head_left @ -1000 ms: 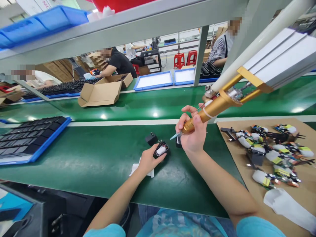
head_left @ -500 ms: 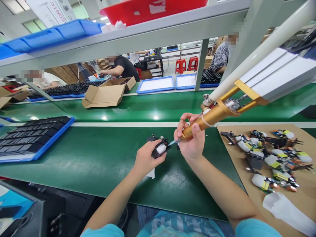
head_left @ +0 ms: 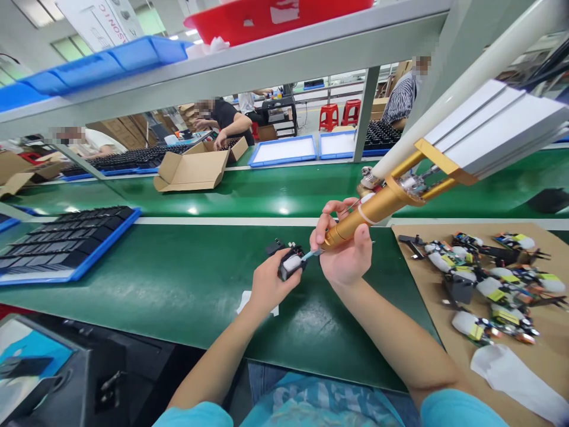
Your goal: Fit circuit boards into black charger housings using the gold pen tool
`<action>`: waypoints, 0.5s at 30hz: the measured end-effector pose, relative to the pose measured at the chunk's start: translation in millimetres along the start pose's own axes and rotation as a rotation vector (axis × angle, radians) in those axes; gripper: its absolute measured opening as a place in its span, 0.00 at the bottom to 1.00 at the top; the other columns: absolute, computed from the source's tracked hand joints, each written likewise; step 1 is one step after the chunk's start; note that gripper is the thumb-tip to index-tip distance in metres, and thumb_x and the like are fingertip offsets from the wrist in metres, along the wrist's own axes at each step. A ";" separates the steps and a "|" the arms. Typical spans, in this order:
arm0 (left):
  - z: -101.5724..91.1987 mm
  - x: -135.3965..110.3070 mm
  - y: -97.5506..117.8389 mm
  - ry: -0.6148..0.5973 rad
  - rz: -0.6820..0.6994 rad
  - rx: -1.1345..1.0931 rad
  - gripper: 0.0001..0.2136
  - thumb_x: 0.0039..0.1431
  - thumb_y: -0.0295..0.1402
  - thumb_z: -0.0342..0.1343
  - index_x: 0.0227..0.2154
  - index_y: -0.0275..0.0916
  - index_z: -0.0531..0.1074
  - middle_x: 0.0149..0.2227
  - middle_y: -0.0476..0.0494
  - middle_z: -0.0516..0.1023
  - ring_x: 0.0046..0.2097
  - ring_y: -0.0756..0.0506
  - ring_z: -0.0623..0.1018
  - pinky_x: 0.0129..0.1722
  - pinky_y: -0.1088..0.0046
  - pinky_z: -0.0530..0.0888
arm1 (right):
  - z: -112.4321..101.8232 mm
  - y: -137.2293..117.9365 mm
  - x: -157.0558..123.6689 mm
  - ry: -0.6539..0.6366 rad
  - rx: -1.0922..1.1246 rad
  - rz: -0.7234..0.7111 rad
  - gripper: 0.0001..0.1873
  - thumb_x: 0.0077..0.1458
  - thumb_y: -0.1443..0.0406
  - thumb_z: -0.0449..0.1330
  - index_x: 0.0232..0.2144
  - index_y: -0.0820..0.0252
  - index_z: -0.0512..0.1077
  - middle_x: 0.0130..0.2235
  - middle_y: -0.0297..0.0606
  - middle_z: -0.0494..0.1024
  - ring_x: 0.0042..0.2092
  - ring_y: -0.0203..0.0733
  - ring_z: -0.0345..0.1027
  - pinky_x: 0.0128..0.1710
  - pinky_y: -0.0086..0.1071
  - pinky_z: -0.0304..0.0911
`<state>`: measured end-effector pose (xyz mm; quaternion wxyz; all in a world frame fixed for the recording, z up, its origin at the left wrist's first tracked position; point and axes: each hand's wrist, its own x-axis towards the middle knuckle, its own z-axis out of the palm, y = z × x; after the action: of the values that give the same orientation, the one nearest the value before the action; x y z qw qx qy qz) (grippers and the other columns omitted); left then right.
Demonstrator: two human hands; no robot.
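Observation:
My left hand (head_left: 273,281) is closed around a small black plastic housing (head_left: 283,274) with a white mass (head_left: 291,263) inside it. My right hand (head_left: 344,252) wraps its fingers round the lower end of a gold glue dispensing gun (head_left: 367,214), palm up. The gun's thin bluish nozzle (head_left: 310,255) reaches down to the left, its tip at the housing's white area; contact I cannot make out. Behind my left fingers, another small black part (head_left: 274,245) shows. A piece of white paper (head_left: 245,300) lies under my left wrist, partly hidden.
Right on brown cardboard (head_left: 418,284) lie several circuit assemblies (head_left: 471,326) and a white cloth-like piece (head_left: 511,370). A blue-edged tray (head_left: 104,246) of black housings stands left. A shelf beam (head_left: 267,65) crosses overhead. An open carton (head_left: 191,172) and co-workers are beyond.
My left hand and the housing have shifted slightly right, and the housing is tilted differently, with the nozzle now over its white area. More white paper shows. A co-worker's arm moved toward the carton.

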<state>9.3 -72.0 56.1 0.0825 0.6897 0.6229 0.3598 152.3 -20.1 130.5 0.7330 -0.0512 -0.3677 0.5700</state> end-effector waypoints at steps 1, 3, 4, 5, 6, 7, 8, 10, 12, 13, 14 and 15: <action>2.6 -0.6 1.3 -0.015 -0.016 -0.003 0.18 0.52 0.36 0.58 0.47 0.40 0.70 0.38 0.45 0.81 0.33 0.46 0.79 0.34 0.70 0.75 | 0.3 -0.2 -0.1 0.000 0.003 0.007 0.22 0.50 0.48 0.59 0.42 0.50 0.61 0.37 0.31 0.67 0.22 0.28 0.61 0.15 0.25 0.59; 7.1 -1.0 4.6 -0.038 -0.025 -0.019 0.18 0.52 0.36 0.58 0.47 0.41 0.69 0.37 0.46 0.81 0.31 0.47 0.78 0.34 0.71 0.75 | 0.6 -0.5 -0.2 0.000 0.013 0.019 0.23 0.49 0.48 0.60 0.42 0.50 0.60 0.37 0.30 0.67 0.22 0.28 0.61 0.15 0.25 0.59; 8.9 -0.8 6.6 -0.041 -0.020 -0.029 0.19 0.52 0.37 0.58 0.47 0.41 0.69 0.37 0.47 0.81 0.31 0.47 0.78 0.34 0.71 0.74 | 0.7 -0.5 -0.3 -0.002 0.016 0.024 0.23 0.49 0.48 0.60 0.41 0.50 0.60 0.37 0.30 0.66 0.23 0.28 0.61 0.15 0.25 0.60; 10.5 -0.4 8.6 -0.040 -0.011 -0.039 0.19 0.52 0.37 0.59 0.47 0.41 0.69 0.37 0.47 0.81 0.32 0.47 0.78 0.34 0.71 0.74 | 0.9 -0.6 -0.6 -0.007 0.018 0.027 0.23 0.49 0.48 0.60 0.41 0.50 0.60 0.37 0.30 0.66 0.23 0.28 0.61 0.15 0.25 0.60; 11.7 0.3 10.6 -0.036 0.002 -0.051 0.19 0.51 0.37 0.59 0.47 0.41 0.69 0.38 0.47 0.81 0.32 0.47 0.78 0.35 0.72 0.74 | 1.0 -0.6 -0.9 -0.013 0.017 0.029 0.22 0.49 0.48 0.60 0.40 0.50 0.60 0.37 0.30 0.66 0.23 0.28 0.61 0.15 0.25 0.60; 12.8 1.0 12.6 -0.030 0.018 -0.065 0.19 0.51 0.37 0.59 0.47 0.41 0.69 0.38 0.47 0.81 0.33 0.47 0.78 0.35 0.72 0.75 | 1.2 -0.6 -1.3 -0.020 0.014 0.030 0.22 0.49 0.47 0.60 0.40 0.50 0.60 0.37 0.30 0.66 0.23 0.28 0.61 0.15 0.26 0.60; 13.6 1.8 14.4 -0.023 0.036 -0.080 0.19 0.51 0.37 0.59 0.47 0.41 0.69 0.38 0.47 0.81 0.33 0.47 0.79 0.35 0.72 0.75 | 1.5 -0.7 -1.7 -0.025 0.011 0.031 0.21 0.49 0.47 0.59 0.39 0.51 0.60 0.38 0.30 0.66 0.23 0.27 0.61 0.16 0.26 0.61; 14.9 3.3 17.3 -0.007 0.068 -0.107 0.19 0.51 0.37 0.59 0.47 0.41 0.69 0.39 0.46 0.81 0.35 0.47 0.79 0.36 0.73 0.75 | 2.0 -1.0 -2.6 -0.032 0.004 0.028 0.20 0.50 0.48 0.59 0.39 0.51 0.60 0.38 0.30 0.65 0.23 0.27 0.61 0.16 0.26 0.61; 15.8 4.2 19.3 0.019 0.087 -0.126 0.19 0.52 0.37 0.59 0.47 0.40 0.69 0.40 0.45 0.81 0.36 0.46 0.79 0.37 0.72 0.76 | 2.6 -1.4 -3.3 -0.037 -0.003 0.017 0.19 0.51 0.48 0.58 0.37 0.52 0.60 0.38 0.31 0.65 0.23 0.27 0.61 0.16 0.25 0.60; 16.1 4.5 20.0 0.032 0.094 -0.131 0.19 0.52 0.38 0.59 0.47 0.40 0.69 0.40 0.45 0.81 0.37 0.46 0.80 0.37 0.72 0.76 | 2.9 -1.7 -3.5 -0.042 -0.006 0.010 0.18 0.52 0.49 0.58 0.36 0.52 0.60 0.38 0.31 0.65 0.23 0.27 0.61 0.16 0.25 0.60; 16.3 4.5 20.5 0.043 0.100 -0.136 0.19 0.52 0.38 0.59 0.47 0.39 0.69 0.40 0.44 0.81 0.37 0.46 0.80 0.37 0.72 0.76 | 3.3 -2.0 -3.7 -0.051 -0.007 0.000 0.17 0.53 0.49 0.58 0.35 0.53 0.60 0.38 0.31 0.65 0.23 0.27 0.61 0.16 0.25 0.60; 16.4 4.4 20.7 0.049 0.105 -0.140 0.19 0.52 0.38 0.59 0.47 0.39 0.69 0.40 0.44 0.81 0.36 0.46 0.80 0.37 0.72 0.76 | 3.6 -2.3 -3.9 -0.058 -0.007 -0.007 0.16 0.53 0.50 0.57 0.33 0.54 0.60 0.37 0.31 0.65 0.22 0.27 0.61 0.16 0.25 0.60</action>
<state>35.5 -66.8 57.5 0.0962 0.7051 0.5610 0.4229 151.7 -25.5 132.4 0.7240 -0.0358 -0.3907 0.5673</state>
